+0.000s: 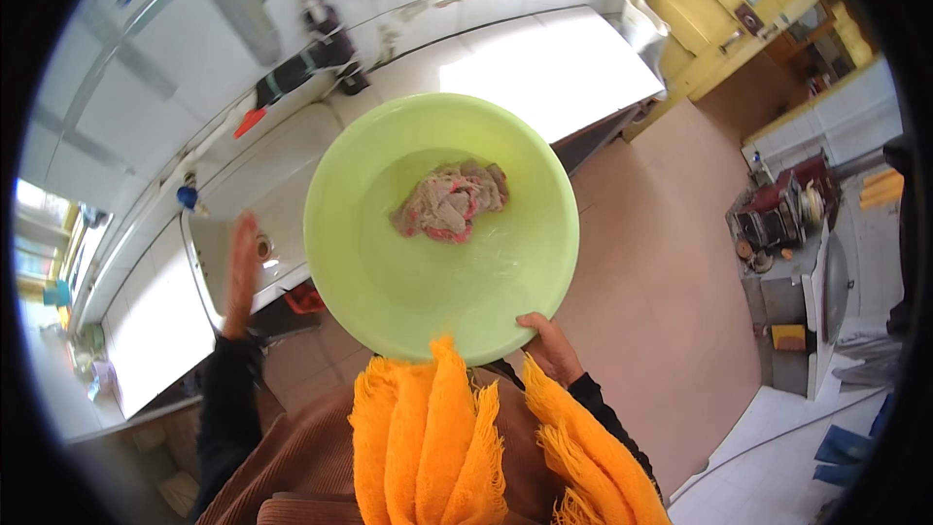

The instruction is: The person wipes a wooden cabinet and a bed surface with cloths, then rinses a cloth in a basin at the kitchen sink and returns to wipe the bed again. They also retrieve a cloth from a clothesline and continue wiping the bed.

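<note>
A large light-green plastic basin (379, 292) fills the middle of the view, held up before me. My right hand (552, 347) grips its near right rim, thumb over the edge. Inside, towards the far side, lies a crumpled, wet-looking grey and pink cloth (448, 204) in what seems to be shallow water. Blurred and apart from the basin, my left hand (242, 270) reaches out flat over the near end of the white sink trough (288, 160) and appears to hold nothing. Fringed ends of an orange scarf (430, 437) hang at the basin's near rim.
Along the wall run a white tiled counter (539, 65) and the trough, with a blue-handled tap (187, 197) above it. A dark-wrapped pipe (313, 58) comes down the wall. Right of me is the floor (656, 262), then a stove area (783, 211). A yellow door (678, 22) stands beyond.
</note>
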The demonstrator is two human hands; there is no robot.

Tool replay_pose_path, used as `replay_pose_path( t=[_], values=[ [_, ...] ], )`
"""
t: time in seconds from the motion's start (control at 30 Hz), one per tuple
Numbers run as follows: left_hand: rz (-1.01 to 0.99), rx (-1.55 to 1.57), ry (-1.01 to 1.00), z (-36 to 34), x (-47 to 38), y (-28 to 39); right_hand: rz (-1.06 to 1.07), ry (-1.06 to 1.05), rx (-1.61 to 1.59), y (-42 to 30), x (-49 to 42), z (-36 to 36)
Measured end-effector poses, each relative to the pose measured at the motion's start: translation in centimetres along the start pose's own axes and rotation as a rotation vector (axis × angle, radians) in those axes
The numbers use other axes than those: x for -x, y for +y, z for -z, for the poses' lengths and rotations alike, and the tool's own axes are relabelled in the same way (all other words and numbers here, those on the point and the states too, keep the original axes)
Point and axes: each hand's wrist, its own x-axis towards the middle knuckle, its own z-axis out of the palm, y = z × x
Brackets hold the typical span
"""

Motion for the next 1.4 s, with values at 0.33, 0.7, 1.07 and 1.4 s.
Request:
replay_pose_path(
  t=[0.33, 0.7, 1.07, 1.4],
  values=[
    [0.570, 0.381, -0.741, -34.3, 5.5, 7.9, 0.160, 0.280, -0.173, -8.8, 5.9, 16.4],
    [0.175, 0.210, -1.304, -64.0, -2.9, 15.7, 0.577, 0.531, -0.556, -18.2, 8.7, 32.3],
    [0.273, -0.161, -1.680, -94.8, -8.9, 22.2, 0.749, 0.610, -0.418, -34.7, 7.2, 47.6],
    [0.216, -0.137, -1.693, -120.9, -16.1, 29.5, 0.545, 0.644, -0.264, -62.0, 5.6, 65.1]
  ],
)
